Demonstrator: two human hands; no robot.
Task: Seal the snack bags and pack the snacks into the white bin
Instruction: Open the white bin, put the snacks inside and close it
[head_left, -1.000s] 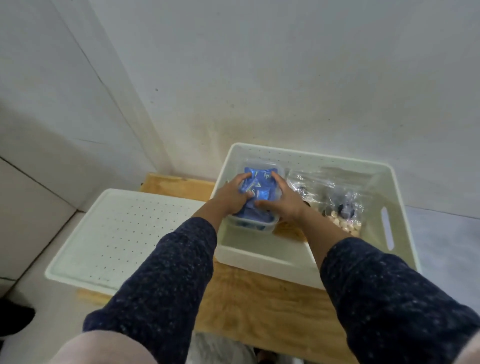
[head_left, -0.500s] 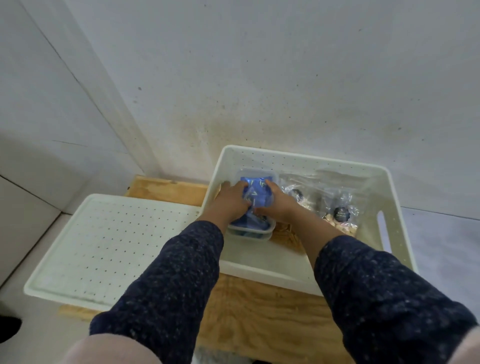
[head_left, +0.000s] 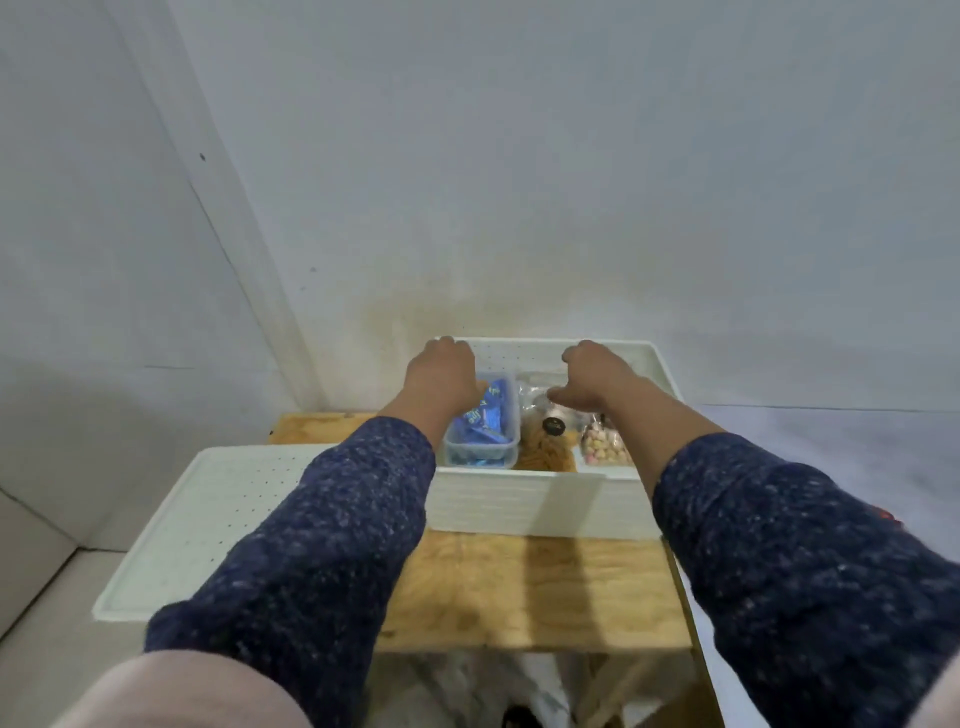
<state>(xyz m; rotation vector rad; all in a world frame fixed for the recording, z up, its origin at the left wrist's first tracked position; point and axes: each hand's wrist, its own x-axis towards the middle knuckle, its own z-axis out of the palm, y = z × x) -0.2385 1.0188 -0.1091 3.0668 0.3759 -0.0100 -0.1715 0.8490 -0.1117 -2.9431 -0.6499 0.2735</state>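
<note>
The white bin (head_left: 540, 501) stands on the wooden table against the wall. Inside it on the left sits a clear tub of blue snack packets (head_left: 483, 428). Beside the tub lie clear snack bags: one with brown snacks and a dark label (head_left: 550, 436), one with pale round pieces (head_left: 602, 447). My left hand (head_left: 441, 374) hovers over the bin's far left corner, above the tub, fingers curled down and holding nothing. My right hand (head_left: 592, 376) hovers over the bags near the back rim, also holding nothing. My forearm hides the bin's right part.
A white perforated lid (head_left: 208, 519) lies flat to the left of the bin, overhanging the wooden table (head_left: 519, 587). The wall rises directly behind the bin. The table's front edge is near me, with floor and clutter below.
Both hands have let go of the tub of blue packets, lifted and spread apart towards the bin's back rim. The tub rests in the bin. The camera has tilted up.
</note>
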